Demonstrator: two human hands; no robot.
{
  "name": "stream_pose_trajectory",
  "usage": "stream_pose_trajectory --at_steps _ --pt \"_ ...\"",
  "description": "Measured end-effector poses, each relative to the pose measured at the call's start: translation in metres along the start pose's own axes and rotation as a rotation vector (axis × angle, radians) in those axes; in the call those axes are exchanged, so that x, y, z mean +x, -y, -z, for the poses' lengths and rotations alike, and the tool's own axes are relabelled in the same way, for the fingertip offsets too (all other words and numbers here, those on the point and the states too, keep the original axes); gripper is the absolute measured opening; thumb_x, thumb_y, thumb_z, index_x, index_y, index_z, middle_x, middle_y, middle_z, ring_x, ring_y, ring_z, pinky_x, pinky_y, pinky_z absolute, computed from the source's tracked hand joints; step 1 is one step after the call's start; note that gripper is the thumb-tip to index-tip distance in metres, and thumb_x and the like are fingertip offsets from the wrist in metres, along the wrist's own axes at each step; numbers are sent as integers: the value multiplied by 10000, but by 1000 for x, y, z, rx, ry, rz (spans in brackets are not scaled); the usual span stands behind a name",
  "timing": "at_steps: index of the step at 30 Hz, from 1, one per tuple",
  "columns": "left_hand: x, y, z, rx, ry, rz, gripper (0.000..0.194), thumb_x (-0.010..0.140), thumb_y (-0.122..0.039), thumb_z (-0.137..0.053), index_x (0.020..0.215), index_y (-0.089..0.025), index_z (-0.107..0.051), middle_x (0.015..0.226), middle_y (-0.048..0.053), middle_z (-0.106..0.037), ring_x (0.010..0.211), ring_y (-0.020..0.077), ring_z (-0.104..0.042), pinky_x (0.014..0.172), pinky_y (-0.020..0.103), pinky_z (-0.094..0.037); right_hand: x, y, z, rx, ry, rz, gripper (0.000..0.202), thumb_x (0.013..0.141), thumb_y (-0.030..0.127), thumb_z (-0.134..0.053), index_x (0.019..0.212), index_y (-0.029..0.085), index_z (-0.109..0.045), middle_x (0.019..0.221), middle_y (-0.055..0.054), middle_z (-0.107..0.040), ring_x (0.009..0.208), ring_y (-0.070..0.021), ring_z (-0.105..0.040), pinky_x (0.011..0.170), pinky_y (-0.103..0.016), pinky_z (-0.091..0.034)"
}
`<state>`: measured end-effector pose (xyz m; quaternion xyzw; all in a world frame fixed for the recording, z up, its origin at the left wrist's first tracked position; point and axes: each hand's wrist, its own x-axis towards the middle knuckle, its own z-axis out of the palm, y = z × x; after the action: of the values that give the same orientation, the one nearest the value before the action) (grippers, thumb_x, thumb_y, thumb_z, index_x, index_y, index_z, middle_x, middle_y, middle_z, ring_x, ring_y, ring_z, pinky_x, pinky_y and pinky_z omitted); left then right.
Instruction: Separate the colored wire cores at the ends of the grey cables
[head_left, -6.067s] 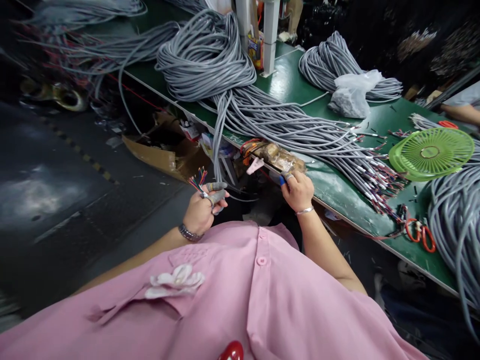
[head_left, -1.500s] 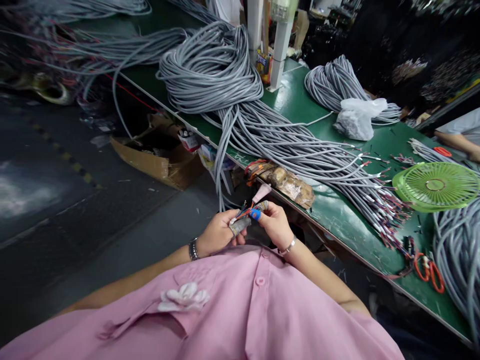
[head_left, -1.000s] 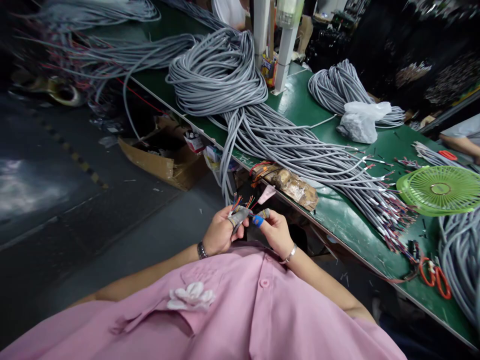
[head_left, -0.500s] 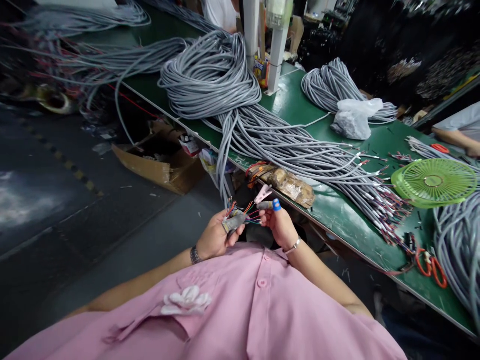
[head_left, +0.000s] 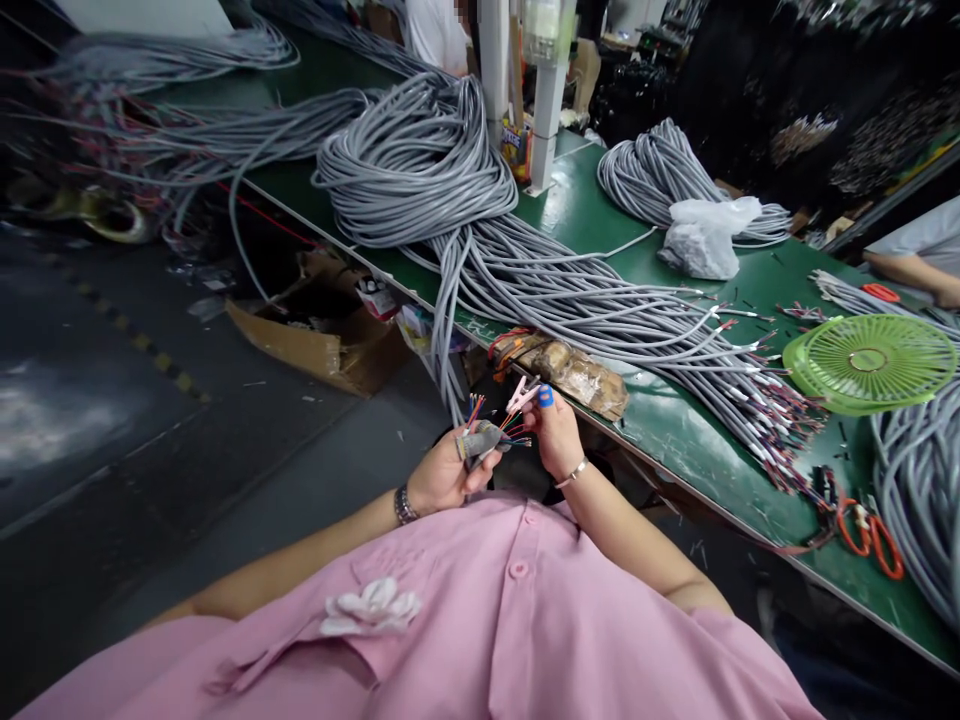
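Note:
Below the bench edge my left hand (head_left: 442, 470) is closed on the end of a grey cable, its thumb in a grey fabric sleeve. Thin coloured wires (head_left: 513, 430) fan out from this grip, and more wire ends (head_left: 475, 408) stick up behind it. My right hand (head_left: 556, 440) has bent fingers pinched at the tips of the wires, and one fingertip is wrapped in blue. Beside those fingers is a pink clip (head_left: 519, 397); whether they touch it I cannot tell.
Coiled grey cables (head_left: 412, 165) lie on the green bench (head_left: 720, 500), their stripped ends fanned rightward. A taped brown block (head_left: 577, 375) sits at the bench edge. A green fan (head_left: 870, 360), orange-handled scissors (head_left: 870, 538) and a person's arm (head_left: 919, 265) are at right. A cardboard box (head_left: 315, 345) stands below.
My right hand has risen slightly and turned, bringing the blue-wrapped fingertip closer to the pink clip. My left hand has shifted a little to the right, still holding the cable. The view has shifted slightly.

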<state>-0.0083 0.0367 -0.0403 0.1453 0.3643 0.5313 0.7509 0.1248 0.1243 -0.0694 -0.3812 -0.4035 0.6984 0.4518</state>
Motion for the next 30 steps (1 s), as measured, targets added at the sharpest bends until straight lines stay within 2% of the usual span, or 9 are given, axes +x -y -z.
stream_pose_trajectory --at_steps 4,7,10,13,24,27,30 --pt "2 0 1 -8 -20 -8 272 713 -377 -705 715 -149 -556 513 -25 -560 268 32 -366 292 159 -218 4 4 -4 222 161 -187 495 768 649 -582 874 169 -639 774 -33 -620 605 -103 -518 543 -214 -451" --pt "4 0 2 -2 -24 -11 272 696 -362 -721 717 -149 -554 518 -30 -562 265 28 -363 289 156 -214 6 5 -8 321 141 -213 432 760 590 -644 878 174 -653 757 -23 -619 629 -106 -536 555 -205 -461" --pt "5 1 4 9 -21 -13 263 695 -346 -724 716 -152 -548 517 -33 -564 266 28 -361 284 151 -218 7 5 -11 334 92 -206 392 769 554 -657 874 176 -658 743 -21 -628 665 -116 -559 575 -206 -463" --pt "6 2 5 30 -35 -11 275 690 -355 -731 734 -151 -552 516 -29 -572 263 30 -364 273 148 -229 8 5 -12 349 95 -192 386 777 546 -657 892 178 -659 748 -18 -632 678 -113 -564 586 -202 -462" --pt "-5 7 12 186 -60 -90 325 708 -401 -728 835 -156 -556 546 -19 -612 280 47 -414 277 145 -257 3 10 -4 388 226 -360 544 807 703 -467 926 194 -620 851 -35 -650 659 -120 -564 588 -229 -493" --pt "-9 7 11 215 -85 -128 353 696 -422 -732 849 -152 -564 569 -15 -621 293 47 -432 283 144 -271 1 12 -4 394 227 -358 456 811 627 -543 926 194 -633 872 -33 -656 666 -114 -561 594 -222 -501" --pt "-8 5 7 205 -103 -137 355 686 -422 -734 841 -150 -565 555 -20 -610 287 42 -418 283 144 -262 1 12 -4 365 183 -271 345 795 499 -644 948 190 -652 836 -20 -645 673 -104 -560 571 -192 -487"
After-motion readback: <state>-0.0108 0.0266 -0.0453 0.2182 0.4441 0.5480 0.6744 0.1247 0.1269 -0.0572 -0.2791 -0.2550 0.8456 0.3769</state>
